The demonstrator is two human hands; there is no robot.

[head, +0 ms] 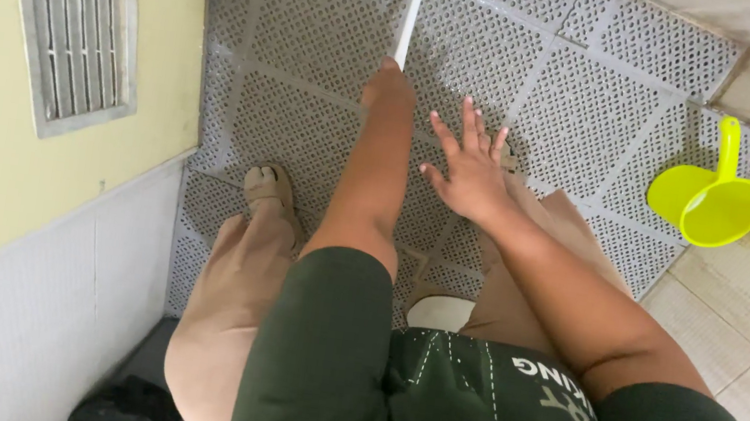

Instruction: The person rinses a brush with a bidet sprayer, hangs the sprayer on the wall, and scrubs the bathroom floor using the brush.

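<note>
One perforated grey floor mat (606, 67) made of joined square panels spreads under us, the largest thing in view. On the wall beside it we count one louvred vent (73, 12). At the mat's far edge lies one yellow-green dipper (709, 201) on its side, well apart from both hands. Our left hand (389, 87) is wrapped around one thin white handle (412, 13) that runs up out of view. Our right hand (468, 165) hovers with fingers spread, holding nothing.
</note>
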